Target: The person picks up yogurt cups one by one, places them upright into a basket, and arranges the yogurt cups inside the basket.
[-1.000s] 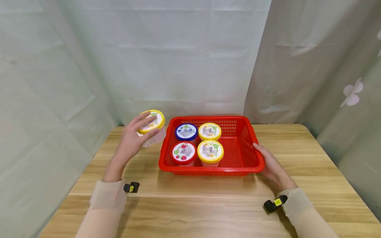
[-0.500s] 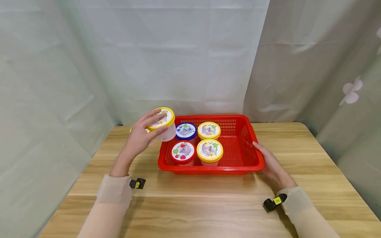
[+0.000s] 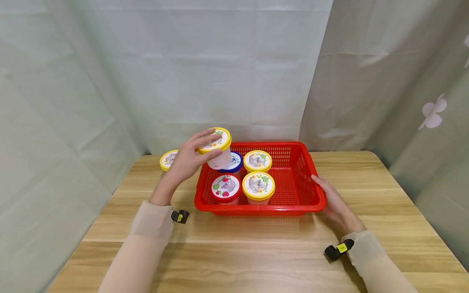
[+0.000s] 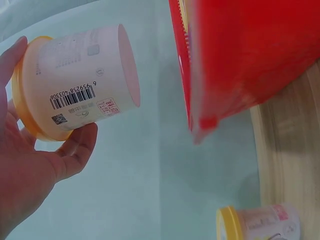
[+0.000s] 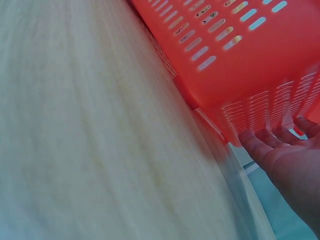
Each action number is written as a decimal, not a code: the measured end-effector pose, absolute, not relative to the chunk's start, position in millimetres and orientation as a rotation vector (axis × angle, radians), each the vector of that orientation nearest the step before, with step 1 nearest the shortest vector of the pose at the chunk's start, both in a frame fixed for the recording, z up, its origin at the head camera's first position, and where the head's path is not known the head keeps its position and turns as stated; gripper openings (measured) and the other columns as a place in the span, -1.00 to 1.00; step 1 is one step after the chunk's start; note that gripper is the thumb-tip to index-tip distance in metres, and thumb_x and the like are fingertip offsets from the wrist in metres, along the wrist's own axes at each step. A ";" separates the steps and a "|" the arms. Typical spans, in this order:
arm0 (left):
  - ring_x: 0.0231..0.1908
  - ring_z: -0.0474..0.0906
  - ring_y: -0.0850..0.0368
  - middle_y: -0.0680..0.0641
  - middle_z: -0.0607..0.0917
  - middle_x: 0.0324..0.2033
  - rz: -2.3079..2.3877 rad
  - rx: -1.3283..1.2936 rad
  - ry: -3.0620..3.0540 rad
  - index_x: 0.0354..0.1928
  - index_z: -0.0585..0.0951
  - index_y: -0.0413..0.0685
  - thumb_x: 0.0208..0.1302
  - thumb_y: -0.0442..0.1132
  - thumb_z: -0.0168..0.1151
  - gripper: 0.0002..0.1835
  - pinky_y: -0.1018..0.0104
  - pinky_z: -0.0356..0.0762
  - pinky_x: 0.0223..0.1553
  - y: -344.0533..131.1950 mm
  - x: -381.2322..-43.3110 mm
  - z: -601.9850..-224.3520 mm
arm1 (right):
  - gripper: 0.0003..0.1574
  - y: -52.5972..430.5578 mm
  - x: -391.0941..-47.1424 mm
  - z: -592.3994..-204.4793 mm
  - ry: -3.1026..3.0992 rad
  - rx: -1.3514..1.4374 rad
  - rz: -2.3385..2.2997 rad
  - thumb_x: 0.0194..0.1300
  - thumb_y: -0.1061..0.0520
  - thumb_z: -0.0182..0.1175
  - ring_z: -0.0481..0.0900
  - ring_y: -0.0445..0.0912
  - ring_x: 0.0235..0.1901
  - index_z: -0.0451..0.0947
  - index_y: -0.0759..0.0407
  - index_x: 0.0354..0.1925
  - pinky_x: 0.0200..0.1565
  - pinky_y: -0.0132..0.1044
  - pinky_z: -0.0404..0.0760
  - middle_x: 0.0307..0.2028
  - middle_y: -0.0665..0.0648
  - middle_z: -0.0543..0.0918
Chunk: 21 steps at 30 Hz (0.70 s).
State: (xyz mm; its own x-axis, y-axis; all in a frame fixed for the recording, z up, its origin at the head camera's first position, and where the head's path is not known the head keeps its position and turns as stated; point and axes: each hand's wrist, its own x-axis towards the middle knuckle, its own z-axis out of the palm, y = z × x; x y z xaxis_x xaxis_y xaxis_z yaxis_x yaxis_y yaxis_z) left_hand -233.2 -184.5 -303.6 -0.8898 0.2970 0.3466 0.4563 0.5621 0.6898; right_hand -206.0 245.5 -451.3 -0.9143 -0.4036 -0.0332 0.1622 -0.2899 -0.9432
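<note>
My left hand (image 3: 188, 158) grips a clear plastic tub (image 3: 220, 158) by its yellow lid, holding it above the back-left corner of the red basket (image 3: 256, 209). In the left wrist view this tub (image 4: 85, 80) is tilted, its barcode showing. Inside the basket stand a blue-lidded tub (image 3: 236, 162), partly hidden by the held one, a red-lidded tub (image 3: 225, 188) and two yellow-lidded tubs (image 3: 258, 185). My right hand (image 3: 337, 205) holds the basket's right end, thumb at the rim. Its fingers touch the slotted outer wall (image 5: 260, 107) in the right wrist view.
Another yellow-lidded tub (image 3: 168, 159) stands on the wooden table (image 3: 256, 260) left of the basket, partly behind my left hand. The basket's right part shows bare floor (image 3: 287, 187). Pale curtains (image 3: 227, 73) hang behind and beside the table.
My left hand has carried the yellow-lidded tub rightward, from beside the basket to over its back-left corner. The tub on the table has come into view. The right hand keeps its place.
</note>
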 end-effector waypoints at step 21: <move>0.52 0.21 0.08 0.14 0.39 0.50 -1.208 -0.819 -2.642 0.39 0.60 0.23 0.41 0.10 0.35 -0.46 -0.12 0.33 0.42 -140.5 -251.9 -285.7 | -0.41 245.0 -207.2 -453.0 1.616 -0.318 -2.265 0.70 -0.16 -0.15 0.69 -0.07 -0.05 0.15 0.13 0.44 -0.02 -0.21 0.72 0.04 0.09 0.64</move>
State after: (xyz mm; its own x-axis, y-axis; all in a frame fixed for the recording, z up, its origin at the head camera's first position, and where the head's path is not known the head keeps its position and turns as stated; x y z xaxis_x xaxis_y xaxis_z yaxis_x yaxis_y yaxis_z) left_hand -251.9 -140.5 -285.7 -0.8458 0.4239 0.3239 0.5223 0.5343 0.6647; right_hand -207.2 245.0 -453.0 -0.9174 -0.3978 -0.0145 0.1432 -0.2957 -0.9445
